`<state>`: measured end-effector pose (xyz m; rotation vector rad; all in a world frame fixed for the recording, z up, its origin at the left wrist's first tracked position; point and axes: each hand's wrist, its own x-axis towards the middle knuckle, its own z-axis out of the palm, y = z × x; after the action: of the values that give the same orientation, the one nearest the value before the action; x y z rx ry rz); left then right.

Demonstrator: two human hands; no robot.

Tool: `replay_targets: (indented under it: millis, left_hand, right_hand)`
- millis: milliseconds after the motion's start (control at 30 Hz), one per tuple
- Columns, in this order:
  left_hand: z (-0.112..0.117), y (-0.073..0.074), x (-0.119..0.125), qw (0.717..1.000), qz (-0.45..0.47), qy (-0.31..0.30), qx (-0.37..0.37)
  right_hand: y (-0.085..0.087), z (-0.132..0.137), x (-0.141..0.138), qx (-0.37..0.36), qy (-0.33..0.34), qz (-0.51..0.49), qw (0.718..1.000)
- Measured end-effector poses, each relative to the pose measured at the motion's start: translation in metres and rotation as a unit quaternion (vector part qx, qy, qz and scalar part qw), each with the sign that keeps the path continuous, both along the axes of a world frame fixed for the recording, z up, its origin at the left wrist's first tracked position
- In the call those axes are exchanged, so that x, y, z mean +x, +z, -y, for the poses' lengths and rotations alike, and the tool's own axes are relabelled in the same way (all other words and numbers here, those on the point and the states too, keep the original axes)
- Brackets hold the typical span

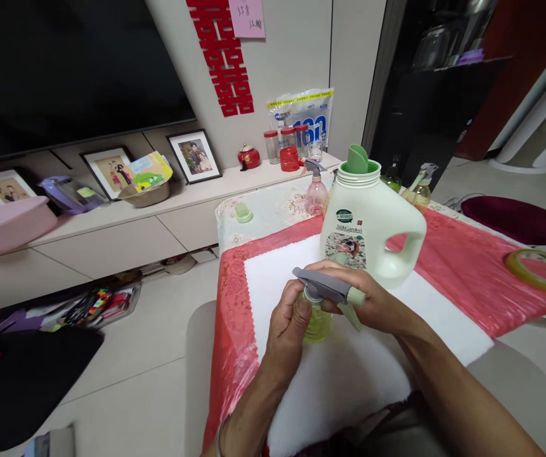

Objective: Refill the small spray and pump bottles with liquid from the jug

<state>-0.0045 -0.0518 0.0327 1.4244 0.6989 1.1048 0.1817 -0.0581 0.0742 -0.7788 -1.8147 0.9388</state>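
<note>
My left hand (288, 327) is wrapped round a small clear spray bottle (319, 324) of yellowish liquid standing on a white cloth (273, 279). Its grey trigger head (323, 287) has a pale green nozzle pointing right. My right hand (372, 301) is closed over that head from the right side. Just behind the hands stands a large pale green detergent jug (372, 222) with a handle on its right and a green cap sitting loose in its open mouth.
A red tablecloth (463, 266) covers the table under the white cloth. Behind the jug stand a pink spray bottle (316, 190) and a yellowish one (420, 187). A tape roll (539, 270) lies at right. A low cabinet (111, 235) with picture frames runs along the wall.
</note>
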Motion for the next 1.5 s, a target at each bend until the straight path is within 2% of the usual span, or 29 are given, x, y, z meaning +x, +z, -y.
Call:
replay_targets:
  millis: [233,367,533,700,800,967,1233,1367,1500]
  left_hand:
    - [0.003,0.001,0.004,1.000,0.010,0.002,-0.003]
    - [0.005,0.003,0.006,0.999,0.031,-0.008,-0.009]
    - [0.006,0.002,0.006,0.999,0.014,0.011,-0.027]
    - [0.003,0.003,0.006,1.000,-0.003,0.024,-0.004]
    - [0.004,0.004,0.007,1.000,-0.004,0.031,-0.002]
    - [0.006,0.004,0.008,0.999,-0.002,0.036,-0.004]
    - [0.007,0.009,0.007,0.999,-0.006,0.049,-0.017]
    - [0.008,0.001,0.005,0.999,0.001,0.047,0.009]
    - [0.008,-0.014,0.004,0.994,0.017,0.099,0.045]
  right_hand:
    - [-0.001,0.001,-0.004,0.070,-0.031,0.028,0.997]
    - [-0.001,0.003,-0.007,0.089,-0.054,0.035,0.994]
    - [-0.003,0.005,-0.011,0.110,-0.078,0.038,0.990]
    - [-0.003,0.007,-0.014,0.111,-0.105,0.039,0.987]
    - [-0.001,0.007,-0.010,0.111,-0.096,0.050,0.988]
    - [0.001,0.007,-0.001,0.111,-0.036,0.082,0.990]
    - [0.002,0.007,-0.010,0.151,-0.095,0.071,0.981]
    - [0.001,0.008,-0.019,0.156,-0.143,0.056,0.976]
    - [-0.005,0.007,-0.023,0.102,-0.153,0.017,0.983]
